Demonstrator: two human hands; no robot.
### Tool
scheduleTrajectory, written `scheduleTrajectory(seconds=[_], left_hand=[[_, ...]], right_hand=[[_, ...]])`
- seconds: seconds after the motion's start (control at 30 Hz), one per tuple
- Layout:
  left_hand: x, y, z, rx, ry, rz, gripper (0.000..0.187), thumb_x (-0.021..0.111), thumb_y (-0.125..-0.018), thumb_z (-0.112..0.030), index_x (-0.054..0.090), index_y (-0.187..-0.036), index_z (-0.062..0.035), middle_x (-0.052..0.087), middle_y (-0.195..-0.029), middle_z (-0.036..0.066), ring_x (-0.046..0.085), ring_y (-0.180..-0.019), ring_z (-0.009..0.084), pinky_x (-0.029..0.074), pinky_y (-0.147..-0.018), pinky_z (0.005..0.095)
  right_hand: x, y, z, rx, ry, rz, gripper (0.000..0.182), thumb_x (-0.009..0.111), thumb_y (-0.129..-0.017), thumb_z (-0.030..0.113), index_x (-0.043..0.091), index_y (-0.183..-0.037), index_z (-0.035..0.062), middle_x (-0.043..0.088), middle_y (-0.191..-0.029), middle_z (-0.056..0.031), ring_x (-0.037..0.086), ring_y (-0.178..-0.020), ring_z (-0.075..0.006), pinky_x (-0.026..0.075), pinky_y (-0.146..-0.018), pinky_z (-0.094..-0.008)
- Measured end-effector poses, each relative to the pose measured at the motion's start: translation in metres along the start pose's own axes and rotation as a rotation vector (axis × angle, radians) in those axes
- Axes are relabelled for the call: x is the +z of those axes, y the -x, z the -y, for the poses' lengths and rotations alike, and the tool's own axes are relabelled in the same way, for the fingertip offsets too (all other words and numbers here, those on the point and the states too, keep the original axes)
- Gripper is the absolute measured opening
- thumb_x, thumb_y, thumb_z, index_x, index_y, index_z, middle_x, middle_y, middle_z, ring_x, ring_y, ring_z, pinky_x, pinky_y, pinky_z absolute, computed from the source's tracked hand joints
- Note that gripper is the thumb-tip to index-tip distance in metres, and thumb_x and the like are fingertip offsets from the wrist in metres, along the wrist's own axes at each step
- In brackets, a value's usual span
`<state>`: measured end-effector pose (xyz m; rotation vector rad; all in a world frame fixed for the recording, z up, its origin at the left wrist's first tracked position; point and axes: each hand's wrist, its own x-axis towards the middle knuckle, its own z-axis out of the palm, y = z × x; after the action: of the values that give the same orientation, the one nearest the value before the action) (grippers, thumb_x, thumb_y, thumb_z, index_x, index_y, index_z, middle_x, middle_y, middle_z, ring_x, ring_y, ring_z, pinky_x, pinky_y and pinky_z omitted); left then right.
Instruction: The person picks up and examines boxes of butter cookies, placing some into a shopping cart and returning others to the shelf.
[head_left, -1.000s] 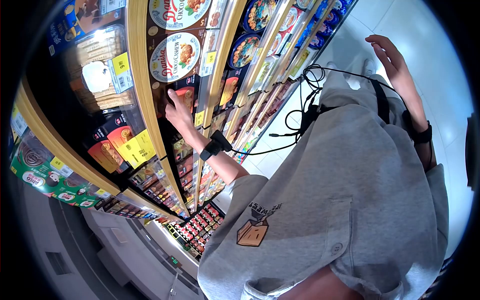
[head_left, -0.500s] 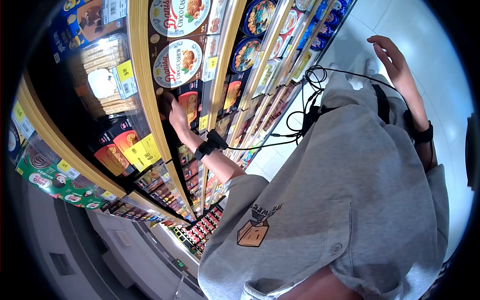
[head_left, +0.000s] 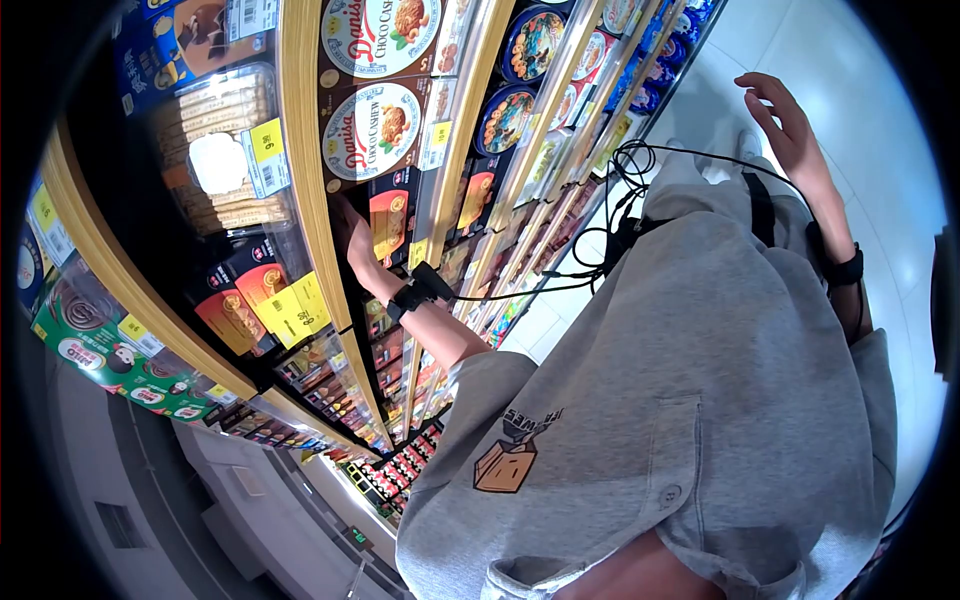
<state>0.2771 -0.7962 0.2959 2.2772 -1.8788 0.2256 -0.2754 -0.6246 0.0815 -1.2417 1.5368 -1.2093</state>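
Note:
My left hand [head_left: 357, 245] reaches into a shelf, beside dark boxes with red-orange pictures [head_left: 392, 215] and just below a Danisa Choco Cashew box [head_left: 372, 130]. Its fingers are hidden behind the wooden shelf edge [head_left: 312, 190] and in shadow, so I cannot make out whether they hold anything. Off to the other side, my right hand [head_left: 785, 120] hangs over the floor, fingers loosely bent and apart, holding nothing.
A pack of stick biscuits [head_left: 215, 150] sits on the nearer shelf above yellow price tags [head_left: 297, 310]. Green Milo boxes [head_left: 95, 345] stand on another shelf. Black cables [head_left: 610, 215] loop at my waist. Pale floor tiles [head_left: 870, 130] lie to the right.
The shelves have shifted slightly rightward in view. My left hand's fingers are now deeper behind the shelf edge. The right hand has barely moved.

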Motion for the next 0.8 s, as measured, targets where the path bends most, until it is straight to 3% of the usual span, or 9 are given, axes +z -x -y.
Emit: scheduleTrajectory(seconds=[0.17,0.8], left_hand=[[-0.005,-0.001,-0.003,-0.108,-0.012,0.034,0.049,0.041,-0.101,-0.033,0.044,-0.138,0.0002,0.045,-0.141,0.020,0.041,-0.133,0.0298,0.031,-0.110,0.0341],[-0.013,-0.029,0.035,-0.004,0.131,-0.039,0.051,0.041,-0.101,-0.034,0.043,-0.138,0.0008,0.044,-0.142,0.021,0.040,-0.133,0.0302,0.030,-0.110,0.0341]], right_hand=[[0.007,-0.002,0.002,-0.016,0.007,0.004,0.034,0.050,-0.099,0.031,0.058,-0.118,0.0036,0.058,-0.120,-0.0105,0.057,-0.107,-0.0225,0.045,-0.093,-0.0357],[0.040,-0.017,0.013,0.144,-0.018,-0.148,0.038,0.056,-0.096,0.030,0.053,-0.127,0.0074,0.053,-0.127,-0.0111,0.053,-0.114,-0.0254,0.044,-0.096,-0.0395]])
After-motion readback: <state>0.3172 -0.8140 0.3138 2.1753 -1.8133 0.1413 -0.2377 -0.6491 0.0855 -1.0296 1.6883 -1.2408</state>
